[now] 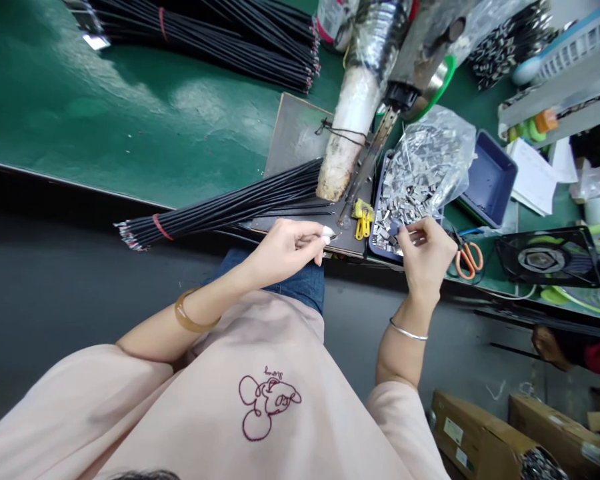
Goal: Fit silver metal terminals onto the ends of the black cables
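My left hand pinches the end of a black cable at the table's front edge; thin bared wires stick out past the fingertips. White covers sit on some of those fingertips. Over the near side of a blue tray, my right hand has its thumb and fingers drawn together among small metal connectors; whether a piece is between them is hidden. A bundle of black cables, tied with a red band, lies beyond my left hand. Between my hands is a small yellow tool.
A wrapped machine arm and a soldering iron slope over the board. More cables lie at the back left. To the right are a second blue tray, orange-handled scissors and a black fan. Cardboard boxes stand below.
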`<state>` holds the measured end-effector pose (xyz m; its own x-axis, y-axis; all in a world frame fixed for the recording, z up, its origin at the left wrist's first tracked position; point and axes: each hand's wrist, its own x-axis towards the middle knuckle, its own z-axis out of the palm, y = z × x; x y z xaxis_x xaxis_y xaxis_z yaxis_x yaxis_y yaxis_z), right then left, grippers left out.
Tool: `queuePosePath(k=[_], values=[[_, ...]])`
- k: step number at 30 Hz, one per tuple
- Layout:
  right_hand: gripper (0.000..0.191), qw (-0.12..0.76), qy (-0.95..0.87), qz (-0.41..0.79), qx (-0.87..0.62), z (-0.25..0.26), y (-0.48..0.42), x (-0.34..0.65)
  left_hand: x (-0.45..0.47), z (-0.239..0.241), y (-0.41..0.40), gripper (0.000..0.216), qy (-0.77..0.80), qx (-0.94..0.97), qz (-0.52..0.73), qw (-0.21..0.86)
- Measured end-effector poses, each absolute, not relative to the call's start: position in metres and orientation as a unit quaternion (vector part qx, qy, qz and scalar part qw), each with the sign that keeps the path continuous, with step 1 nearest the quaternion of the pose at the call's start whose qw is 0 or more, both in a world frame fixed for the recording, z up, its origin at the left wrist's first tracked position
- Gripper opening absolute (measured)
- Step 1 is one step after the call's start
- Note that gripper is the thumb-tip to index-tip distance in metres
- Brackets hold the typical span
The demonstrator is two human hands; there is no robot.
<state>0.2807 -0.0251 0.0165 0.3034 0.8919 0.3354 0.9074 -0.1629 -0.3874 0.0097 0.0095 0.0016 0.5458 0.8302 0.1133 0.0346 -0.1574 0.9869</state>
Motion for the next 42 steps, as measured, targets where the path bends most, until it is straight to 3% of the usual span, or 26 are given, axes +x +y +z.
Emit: queuePosePath(k=[4, 8, 12, 17, 28, 35, 37, 42], values=[[0.013, 0.443, -0.515, -0.019, -0.734, 0.023, -0.039, 0.257, 0.011, 0.002, 0.01, 0.007, 0.336, 0.558, 0.356, 0.67], [0.016, 0.565, -0.479, 0.084, -0.667, 0.026, -0.052, 0.208, 0.015, 0.003, 0.01, 0.006, 0.353, 0.529, 0.366, 0.68], [0.004, 0.547, -0.538, 0.162, -0.621, 0.016, -0.056, 0.172, 0.017, 0.007, 0.009, 0.008, 0.349, 0.544, 0.375, 0.665], [0.005, 0.523, -0.545, 0.258, -0.603, 0.004, -0.05, 0.167, 0.017, 0.007, 0.008, 0.007, 0.336, 0.576, 0.379, 0.642], [0.008, 0.527, -0.56, 0.255, -0.586, 0.006, -0.053, 0.173, 0.015, 0.003, 0.006, 0.008, 0.337, 0.647, 0.372, 0.574], [0.008, 0.49, -0.595, 0.168, -0.614, 0.009, -0.056, 0.169, 0.015, -0.006, 0.001, 0.015, 0.29, 0.792, 0.42, 0.334], [0.007, 0.511, -0.576, 0.165, -0.617, 0.006, -0.056, 0.164, 0.015, -0.004, 0.0, 0.018, 0.299, 0.777, 0.42, 0.36], [0.01, 0.523, -0.585, 0.105, -0.611, -0.001, -0.053, 0.155, 0.013, 0.007, 0.002, 0.015, 0.346, 0.63, 0.373, 0.587]])
